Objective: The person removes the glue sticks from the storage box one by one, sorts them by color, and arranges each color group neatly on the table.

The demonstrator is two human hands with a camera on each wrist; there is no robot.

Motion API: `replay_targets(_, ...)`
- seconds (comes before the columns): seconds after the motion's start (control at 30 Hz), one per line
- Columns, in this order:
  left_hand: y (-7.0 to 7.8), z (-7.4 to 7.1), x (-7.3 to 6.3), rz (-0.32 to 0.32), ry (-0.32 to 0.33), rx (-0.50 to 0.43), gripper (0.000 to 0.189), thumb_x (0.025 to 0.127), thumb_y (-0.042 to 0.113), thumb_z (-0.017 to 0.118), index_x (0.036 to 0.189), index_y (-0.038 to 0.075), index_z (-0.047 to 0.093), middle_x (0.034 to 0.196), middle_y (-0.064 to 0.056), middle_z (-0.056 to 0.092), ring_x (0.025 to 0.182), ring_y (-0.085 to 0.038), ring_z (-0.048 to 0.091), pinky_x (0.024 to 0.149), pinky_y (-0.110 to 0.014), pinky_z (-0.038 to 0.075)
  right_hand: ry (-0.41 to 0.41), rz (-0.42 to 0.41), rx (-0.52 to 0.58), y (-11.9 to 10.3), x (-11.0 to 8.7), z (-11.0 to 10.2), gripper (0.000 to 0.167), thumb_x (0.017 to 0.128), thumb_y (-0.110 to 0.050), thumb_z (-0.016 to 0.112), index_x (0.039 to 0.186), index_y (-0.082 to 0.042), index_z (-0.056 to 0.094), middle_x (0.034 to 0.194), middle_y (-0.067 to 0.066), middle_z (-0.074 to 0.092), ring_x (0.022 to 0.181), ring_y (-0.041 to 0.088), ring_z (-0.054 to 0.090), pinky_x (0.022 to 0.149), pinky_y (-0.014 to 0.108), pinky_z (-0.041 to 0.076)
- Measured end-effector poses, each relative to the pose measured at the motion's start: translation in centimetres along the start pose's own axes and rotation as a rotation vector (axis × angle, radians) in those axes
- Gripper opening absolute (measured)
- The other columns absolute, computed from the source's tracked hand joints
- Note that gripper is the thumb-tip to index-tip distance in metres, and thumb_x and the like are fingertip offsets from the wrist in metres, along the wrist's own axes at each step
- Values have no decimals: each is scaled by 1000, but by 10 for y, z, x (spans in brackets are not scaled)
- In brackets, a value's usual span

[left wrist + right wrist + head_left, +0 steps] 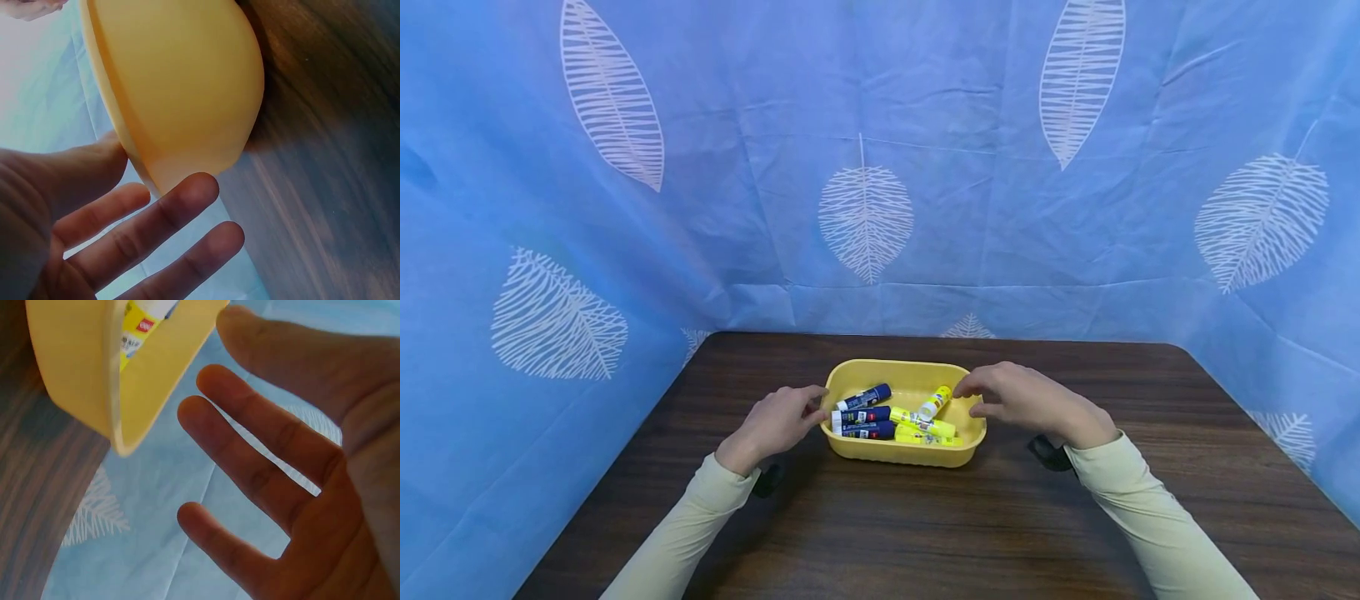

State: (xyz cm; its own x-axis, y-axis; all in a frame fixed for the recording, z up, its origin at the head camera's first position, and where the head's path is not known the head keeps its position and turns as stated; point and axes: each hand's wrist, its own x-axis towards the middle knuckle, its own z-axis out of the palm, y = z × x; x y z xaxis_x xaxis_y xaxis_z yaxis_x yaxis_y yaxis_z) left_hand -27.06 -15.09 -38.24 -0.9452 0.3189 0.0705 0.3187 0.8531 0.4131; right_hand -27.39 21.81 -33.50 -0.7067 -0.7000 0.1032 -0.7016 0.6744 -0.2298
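Note:
A yellow plastic basin (898, 454) sits on the table with glue sticks lying in it. Three navy glue sticks (865, 397) with white ends are on its left side. On the right lie yellow glue sticks (925, 440), one tilted with its white end low. My left hand (778, 421) is at the basin's left end, fingers spread; in the left wrist view its thumb (94, 165) meets the rim, though contact is unclear. My right hand (1026, 400) hovers by the right end, fingers apart and holding nothing. In the right wrist view a yellow glue stick (134, 331) shows inside.
The dark wood-grain table (887, 533) extends around the basin on every side. Behind it and at both sides hangs a blue cloth (955, 217) with white leaf prints. A black strap (1048, 452) sits at the right wrist, and another dark band (767, 481) at the left.

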Motion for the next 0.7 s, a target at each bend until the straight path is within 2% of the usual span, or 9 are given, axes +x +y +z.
replay_targets(0.2, 0, -1, 0, -8, -9, -13, 40, 98, 22, 70, 135, 6, 65, 101, -5, 75, 71, -12, 59, 67, -31, 54, -62, -28, 60, -5, 9, 10, 24, 93, -21, 75, 118, -21, 75, 118, -5, 73, 109, 22, 69, 89, 41, 56)
replay_targets(0.43, -1, 0, 1, 0, -7, -20, 40, 98, 22, 70, 134, 6, 66, 103, -5, 76, 74, -11, 62, 68, -32, 55, -111, -59, 88, -9, 17, 20, 25, 94, -16, 75, 119, -14, 76, 119, -1, 74, 112, 22, 68, 94, 43, 55)
replay_targets(0.7, -1, 0, 1, -10, -15, -32, 40, 98, 22, 70, 135, 6, 66, 103, -5, 75, 74, -11, 62, 68, -33, 55, -164, -70, 137, -11, 25, 30, 24, 95, -17, 74, 119, -17, 76, 116, -6, 74, 108, 16, 69, 93, 41, 56)
